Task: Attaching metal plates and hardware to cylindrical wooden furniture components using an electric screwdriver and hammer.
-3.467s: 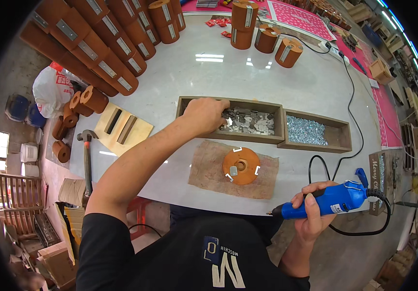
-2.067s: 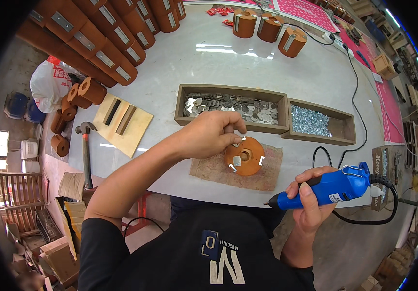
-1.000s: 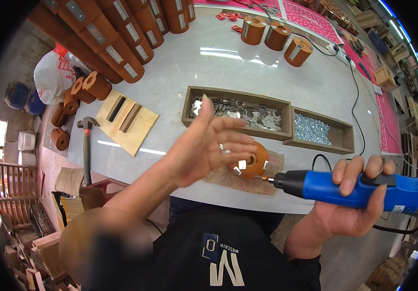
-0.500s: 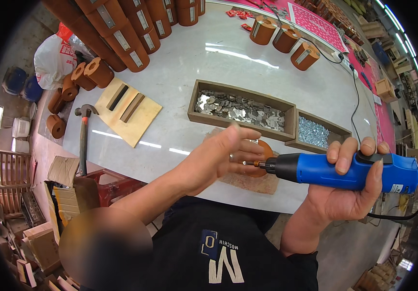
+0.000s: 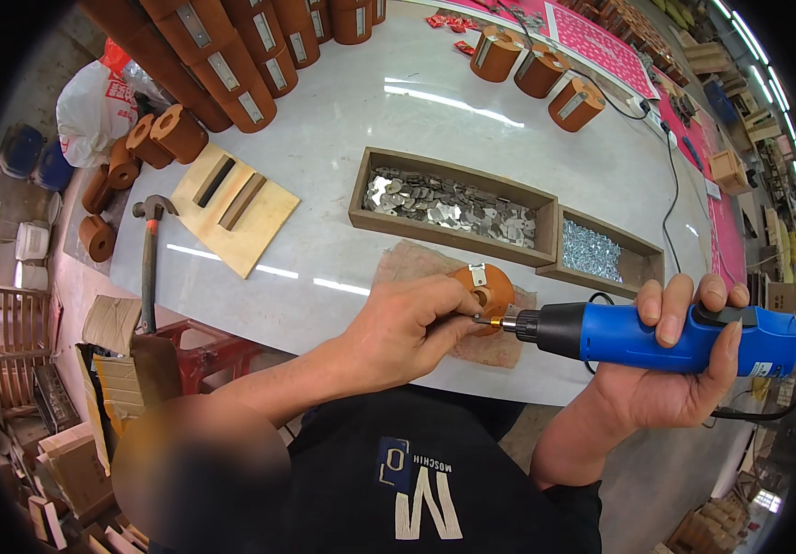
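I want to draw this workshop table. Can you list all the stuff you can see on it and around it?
Electric screwdriver: one, blue, in the right hand.
Wooden disc: one, orange, on a brown mat.
Tray of metal plates: one, brown, table middle.
Tray of screws: one, brown, right of it.
Hammer: one, left table edge.
Plywood board: one, pale, left.
Wooden cylinders: three, orange-brown, far side.
Left hand: at the screwdriver tip.
Right hand: grips the screwdriver.

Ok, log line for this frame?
left hand: at driver tip | right hand: holds driver | disc: on mat
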`<state>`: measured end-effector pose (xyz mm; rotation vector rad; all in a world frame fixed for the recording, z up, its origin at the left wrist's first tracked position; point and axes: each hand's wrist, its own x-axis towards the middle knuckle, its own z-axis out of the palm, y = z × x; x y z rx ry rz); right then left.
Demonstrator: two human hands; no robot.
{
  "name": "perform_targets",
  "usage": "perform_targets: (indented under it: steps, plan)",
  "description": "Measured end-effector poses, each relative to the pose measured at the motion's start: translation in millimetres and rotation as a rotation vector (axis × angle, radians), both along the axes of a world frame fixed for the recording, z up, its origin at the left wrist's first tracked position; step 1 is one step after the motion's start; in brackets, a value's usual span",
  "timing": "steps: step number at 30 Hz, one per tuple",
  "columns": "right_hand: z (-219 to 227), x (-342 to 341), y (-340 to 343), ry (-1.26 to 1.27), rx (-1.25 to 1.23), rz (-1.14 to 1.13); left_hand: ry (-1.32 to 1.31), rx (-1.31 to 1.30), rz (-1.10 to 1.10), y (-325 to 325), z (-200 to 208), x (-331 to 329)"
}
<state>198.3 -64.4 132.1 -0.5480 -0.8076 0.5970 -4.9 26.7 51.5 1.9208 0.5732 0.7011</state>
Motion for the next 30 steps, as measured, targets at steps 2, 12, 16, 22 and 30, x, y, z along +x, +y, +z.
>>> perform_targets:
  steps: [2,12,16,22,30]
  plan:
    - [-1,0,1,-0.002,-0.006,-0.005,0.004,-0.025,0.000,1,2,1]
    - [-2,4,1,-0.003,-0.001,0.005,-0.001,-0.094,-0.022,1,-1,1]
    - [-2,3,3,0.006,-0.019,0.003,0.007,-0.110,-0.024,0,-2,1]
    - [-2,3,3,0.000,-0.040,0.006,0.007,-0.067,-0.012,0,-1,5]
    - [-3,-2,16,-0.051,-0.039,-0.045,-0.011,0.092,-0.019,10,-13,15]
